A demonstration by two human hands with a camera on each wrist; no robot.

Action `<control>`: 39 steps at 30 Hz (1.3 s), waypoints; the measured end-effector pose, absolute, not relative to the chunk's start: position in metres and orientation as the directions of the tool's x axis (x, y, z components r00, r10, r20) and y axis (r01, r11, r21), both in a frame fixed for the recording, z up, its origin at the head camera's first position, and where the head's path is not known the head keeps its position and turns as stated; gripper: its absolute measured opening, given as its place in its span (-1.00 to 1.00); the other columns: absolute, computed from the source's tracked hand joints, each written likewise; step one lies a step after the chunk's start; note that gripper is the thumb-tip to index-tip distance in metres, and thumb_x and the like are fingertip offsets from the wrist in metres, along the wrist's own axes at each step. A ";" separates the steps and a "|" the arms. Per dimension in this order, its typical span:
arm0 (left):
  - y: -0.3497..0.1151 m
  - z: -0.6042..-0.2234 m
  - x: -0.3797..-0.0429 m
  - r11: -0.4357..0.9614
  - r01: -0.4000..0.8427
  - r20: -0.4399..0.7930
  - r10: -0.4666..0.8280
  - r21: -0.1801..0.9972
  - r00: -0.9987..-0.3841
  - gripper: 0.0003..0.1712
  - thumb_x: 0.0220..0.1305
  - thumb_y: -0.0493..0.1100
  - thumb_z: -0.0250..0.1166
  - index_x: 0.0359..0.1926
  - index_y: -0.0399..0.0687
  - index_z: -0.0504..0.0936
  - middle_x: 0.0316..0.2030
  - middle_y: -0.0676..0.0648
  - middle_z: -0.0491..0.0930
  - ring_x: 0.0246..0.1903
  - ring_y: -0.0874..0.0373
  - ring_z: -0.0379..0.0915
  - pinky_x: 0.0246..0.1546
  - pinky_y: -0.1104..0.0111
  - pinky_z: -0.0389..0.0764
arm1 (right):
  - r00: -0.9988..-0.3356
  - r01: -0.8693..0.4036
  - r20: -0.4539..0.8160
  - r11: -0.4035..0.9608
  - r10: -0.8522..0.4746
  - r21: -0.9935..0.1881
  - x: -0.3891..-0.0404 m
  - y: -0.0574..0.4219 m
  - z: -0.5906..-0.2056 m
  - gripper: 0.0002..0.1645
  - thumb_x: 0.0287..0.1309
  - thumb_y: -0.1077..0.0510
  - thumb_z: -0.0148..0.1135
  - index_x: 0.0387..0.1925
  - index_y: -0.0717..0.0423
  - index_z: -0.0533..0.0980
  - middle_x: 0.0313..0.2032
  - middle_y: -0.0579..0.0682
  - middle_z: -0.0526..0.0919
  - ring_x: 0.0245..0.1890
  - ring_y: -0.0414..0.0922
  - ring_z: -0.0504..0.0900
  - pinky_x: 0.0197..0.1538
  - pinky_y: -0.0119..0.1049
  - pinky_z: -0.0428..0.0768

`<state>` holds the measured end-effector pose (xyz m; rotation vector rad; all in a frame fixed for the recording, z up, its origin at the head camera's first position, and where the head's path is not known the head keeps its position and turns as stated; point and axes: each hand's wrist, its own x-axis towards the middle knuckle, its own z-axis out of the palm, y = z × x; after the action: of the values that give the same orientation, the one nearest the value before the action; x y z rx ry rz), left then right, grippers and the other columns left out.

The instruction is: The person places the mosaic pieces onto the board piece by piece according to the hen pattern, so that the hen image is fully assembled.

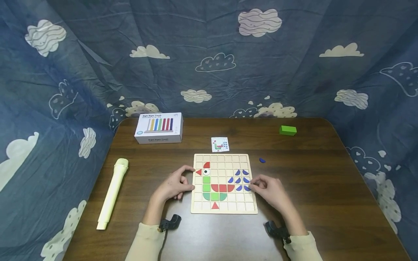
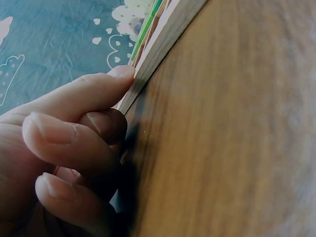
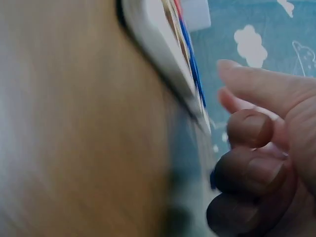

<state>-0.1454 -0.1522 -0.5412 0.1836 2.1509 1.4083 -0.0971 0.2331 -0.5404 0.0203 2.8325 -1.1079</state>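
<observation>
A light wooden grid board (image 1: pixel 235 209) lies on the table, bearing red, green, white and blue flat pieces laid out like a bird. My left hand (image 1: pixel 173 185) touches the board's left edge with spread thumb and index fingertips, its other fingers bent underneath. At the right edge, my right hand (image 1: pixel 269 188) has its thumb and index fingertips close to the lower-right blue piece (image 1: pixel 247 188); nothing shows held in the right wrist view, where the thumb (image 3: pixel 261 84) stands apart from the board. One loose blue piece (image 1: pixel 262 160) lies beyond the board's upper right corner.
A small picture card (image 1: pixel 220 144) showing a similar bird lies behind the board. Farther back are a white box (image 1: pixel 159 128) on the left and a green block (image 1: pixel 288 130) on the right. A pale yellow tube (image 1: pixel 112 194) lies at the table's left side.
</observation>
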 end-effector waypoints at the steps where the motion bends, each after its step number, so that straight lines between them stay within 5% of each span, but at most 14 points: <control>1: -0.152 -0.541 -0.146 0.440 -0.183 -0.374 0.401 0.879 -0.836 -0.29 0.28 -0.21 0.49 0.39 0.13 0.42 -0.59 -0.01 0.55 -0.81 0.24 0.33 -0.77 0.44 0.34 | -0.996 0.051 -0.089 0.732 -0.012 -0.680 -0.101 0.238 -0.539 -0.77 0.29 0.05 0.48 -0.11 0.07 0.71 -0.59 -0.11 0.49 -0.55 -0.18 0.40 -0.46 -0.35 0.31; 7: -0.152 -0.541 -0.146 0.438 -0.184 -0.375 0.402 0.880 -0.835 -0.29 0.28 -0.21 0.50 0.39 0.13 0.43 -0.59 -0.03 0.56 -0.81 0.23 0.34 -0.77 0.43 0.34 | -0.993 0.102 -0.018 0.738 0.120 -0.667 -0.132 0.268 -0.542 -0.60 0.35 0.05 0.43 0.13 0.14 0.63 -0.57 -0.04 0.48 -0.59 -0.14 0.39 -0.54 -0.32 0.32; 13: -0.151 -0.542 -0.146 0.430 -0.181 -0.370 0.410 0.885 -0.834 -0.30 0.29 -0.21 0.50 0.38 0.12 0.43 -0.58 -0.04 0.56 -0.80 0.22 0.34 -0.76 0.42 0.35 | -0.993 0.113 -0.035 0.783 0.116 -0.612 -0.153 0.276 -0.547 -0.47 0.37 0.00 0.42 0.23 0.22 0.58 -0.58 -0.03 0.52 -0.59 -0.13 0.42 -0.53 -0.30 0.33; 39: -0.152 -0.543 -0.145 0.433 -0.181 -0.370 0.404 0.883 -0.837 -0.30 0.30 -0.21 0.48 0.39 0.13 0.43 -0.58 -0.03 0.58 -0.81 0.21 0.35 -0.77 0.44 0.35 | -0.979 0.187 -0.024 0.843 0.202 -0.504 -0.162 0.260 -0.546 -0.66 0.42 -0.05 0.35 0.04 0.08 0.71 -0.59 -0.04 0.50 -0.56 -0.08 0.42 -0.47 -0.23 0.26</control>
<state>-0.1447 -0.1520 -0.5429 0.1872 2.1477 1.4167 -0.1625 0.2596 -0.5457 0.3213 3.0448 -0.8279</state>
